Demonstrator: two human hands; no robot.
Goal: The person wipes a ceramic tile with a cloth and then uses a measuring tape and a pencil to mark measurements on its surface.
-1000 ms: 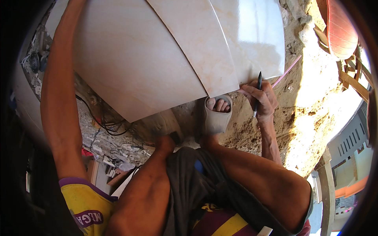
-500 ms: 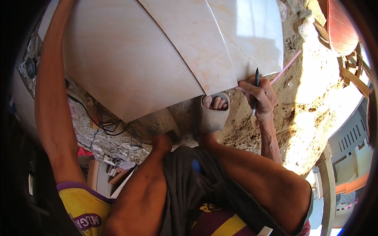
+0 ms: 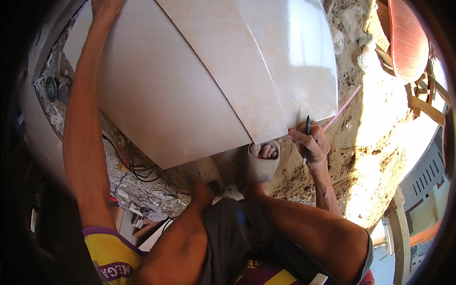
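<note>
Large glossy cream tiles spread before me: a wide tile (image 3: 161, 90) on the left, a narrower tile piece (image 3: 237, 66) lying against or over it, and a shiny tile (image 3: 304, 61) on the right. My left hand (image 3: 107, 7) reaches to the far left part of the wide tile; its fingers are cut off by the upper edge. Closed round a dark pen (image 3: 307, 137) with a pale lower end, my right hand (image 3: 314, 145) has its fingertips at the near corner of the narrow piece, by the right tile's near edge. The pen points away from me.
My sandalled foot (image 3: 263, 161) stands just below the narrow piece's corner. A black cable (image 3: 137, 175) loops over rubble at left, near a round dark tool part (image 3: 51, 88). A pink strip (image 3: 344, 107) lies on sandy ground. Beyond are a red basin-like object (image 3: 407, 42) and wooden pieces (image 3: 427, 108).
The view has shifted, so the tiles and ground sit lower in the picture. Part of my left hand now shows at the top. My right hand keeps the pen at the same tile corner.
</note>
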